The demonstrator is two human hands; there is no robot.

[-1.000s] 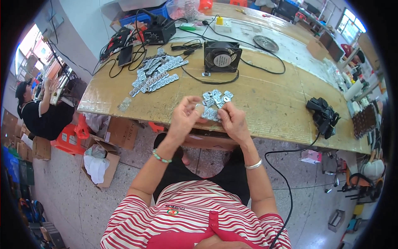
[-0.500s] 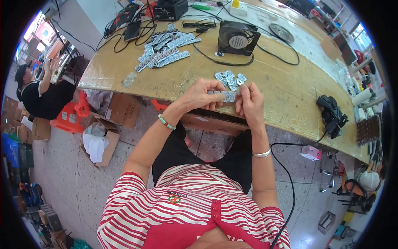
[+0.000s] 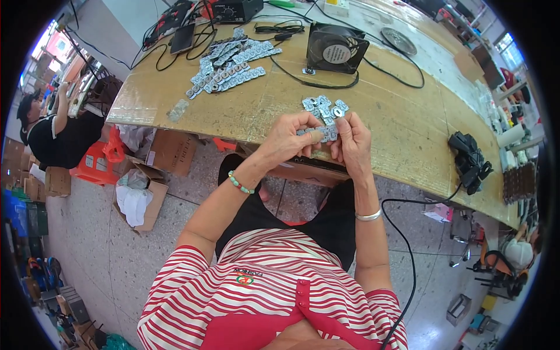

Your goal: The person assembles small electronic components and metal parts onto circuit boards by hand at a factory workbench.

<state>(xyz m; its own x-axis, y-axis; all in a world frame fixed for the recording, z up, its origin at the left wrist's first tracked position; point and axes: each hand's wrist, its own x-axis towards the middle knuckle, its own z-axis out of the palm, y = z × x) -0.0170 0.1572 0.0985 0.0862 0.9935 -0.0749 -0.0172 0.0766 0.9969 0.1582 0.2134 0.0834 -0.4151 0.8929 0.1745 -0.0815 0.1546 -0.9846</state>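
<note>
Over the near edge of the table [image 3: 268, 111], both hands hold a short silvery strip of small joined plates [image 3: 328, 133]. My left hand [image 3: 291, 135] pinches the strip's left part between thumb and fingers. At its right end, my right hand [image 3: 353, 140] grips with thumb and fingertips pressed together. Just beyond the fingers lies a small heap of loose silvery plates [image 3: 319, 105], one with a round ring on it. Farther left, a larger pile of similar strips [image 3: 233, 61] is spread out, some bearing rows of round parts.
A black fan [image 3: 337, 49] stands behind the small heap, its cable trailing over the table. A black control box [image 3: 236, 10] and tangled cables are at the back left. Black corded gear [image 3: 468, 160] rests at the right edge. Another person [image 3: 61, 128] sits at far left.
My left hand has shifted slightly along the strip, and its forearm has dropped a little. The strip has moved slightly right. Both hands still grip it.
</note>
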